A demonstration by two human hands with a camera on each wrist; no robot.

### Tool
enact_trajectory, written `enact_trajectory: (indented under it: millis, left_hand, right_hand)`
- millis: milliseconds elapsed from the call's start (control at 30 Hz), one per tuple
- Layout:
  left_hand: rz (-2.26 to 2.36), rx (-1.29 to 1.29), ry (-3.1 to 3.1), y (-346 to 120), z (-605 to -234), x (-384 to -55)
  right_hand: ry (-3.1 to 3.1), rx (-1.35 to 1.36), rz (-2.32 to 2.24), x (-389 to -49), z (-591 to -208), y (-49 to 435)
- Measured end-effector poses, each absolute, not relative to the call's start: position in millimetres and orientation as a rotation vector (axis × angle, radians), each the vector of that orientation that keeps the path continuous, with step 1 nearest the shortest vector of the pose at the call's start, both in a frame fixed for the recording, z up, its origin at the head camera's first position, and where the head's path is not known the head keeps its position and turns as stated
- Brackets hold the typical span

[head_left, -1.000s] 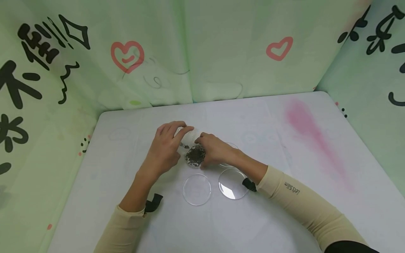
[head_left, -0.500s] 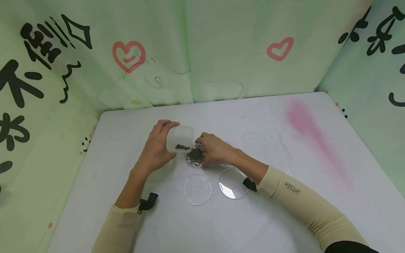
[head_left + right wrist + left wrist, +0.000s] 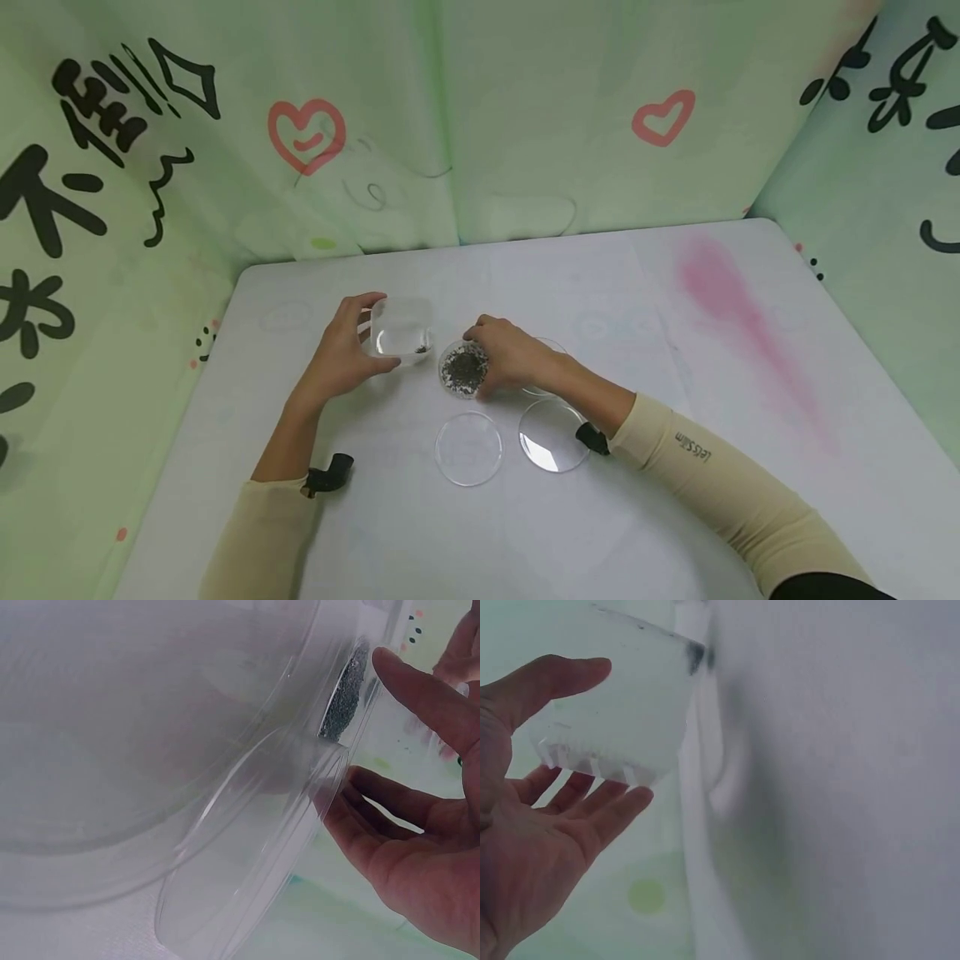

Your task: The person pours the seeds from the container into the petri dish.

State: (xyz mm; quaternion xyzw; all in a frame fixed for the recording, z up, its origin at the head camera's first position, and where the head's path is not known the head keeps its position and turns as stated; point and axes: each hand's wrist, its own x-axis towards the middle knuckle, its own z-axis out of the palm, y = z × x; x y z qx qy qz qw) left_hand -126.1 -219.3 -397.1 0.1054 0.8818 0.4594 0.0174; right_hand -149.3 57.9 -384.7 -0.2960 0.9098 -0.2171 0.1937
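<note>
One left hand (image 3: 341,354), fingers clamped round a tipped clear cup (image 3: 402,325), right hand (image 3: 513,354), fingers curled about a dish (image 3: 442,382) of dark grains (image 3: 463,367), clear discs (image 3: 468,450) near those fingers

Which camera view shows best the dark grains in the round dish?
The head view: it looks down on the dark grains, densest near the middle of the round dish that the right hand holds. The right wrist view shows only their side, as a narrow strip; the left wrist view misses this dish.
</note>
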Motion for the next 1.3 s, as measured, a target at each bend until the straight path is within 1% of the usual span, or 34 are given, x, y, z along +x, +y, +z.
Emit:
enact_trajectory:
  millis: [233, 600, 800, 1033, 1167, 1300]
  left_hand:
    - [1.478, 0.191, 2.565, -242.9, -402.2, -129.4]
    - [1.406, 0.165, 2.539, -253.1, -406.9, -123.5]
    - [1.254, 0.200, 2.842, -250.5, -395.9, -99.0]
    - [1.248, 0.355, 3.050, -228.6, -382.7, -64.1]
    - [1.173, 0.468, 2.930, -206.7, -388.1, -48.7]
    - [1.136, 0.555, 2.767, -182.4, -405.6, -36.1]
  right_hand:
    - [2.550, -0.853, -0.628, -149.9, -386.7, 59.6]
    - [2.553, -0.871, -0.624, -151.4, -391.5, 61.0]
    - [2.551, -0.872, -0.631, -152.0, -390.8, 60.2]
    - [2.544, -0.862, -0.620, -152.4, -387.9, 58.7]
    - [2.545, -0.851, -0.617, -152.7, -387.0, 58.0]
    - [2.548, -0.841, -0.617, -150.8, -387.9, 58.5]
